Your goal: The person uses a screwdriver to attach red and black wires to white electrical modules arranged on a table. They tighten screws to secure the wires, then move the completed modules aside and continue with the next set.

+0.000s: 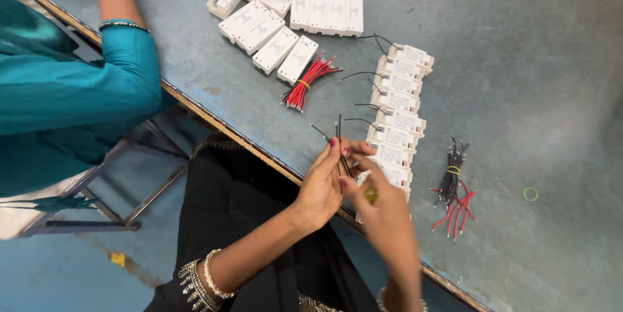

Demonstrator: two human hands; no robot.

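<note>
L hand (321, 185) pinches a few thin black wires (339, 140) upright at table edge (214, 120); R hand (383, 211), blurred, closes around something small & yellowish, can't tell what. White modules w/ leads (397, 127) stacked just beyond fingers, mixed wire bundle (452, 188) to R. Best kept: tips level, grip tight near ends.

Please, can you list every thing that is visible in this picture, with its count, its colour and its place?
table: one, grey-blue, upper right
loose boxes: about eight, white, top centre
box block: one, white, top centre
wired boxes: stack of about eight, white, centre
red wire bundle: one, beside loose boxes
black and red wire bundle: one, right
rubber band: one, green, far right
co-worker's sleeve: teal, left
stool frame: metal, lower left
left hand: pinches thin black wires
right hand: blurred, grip unclear
</note>
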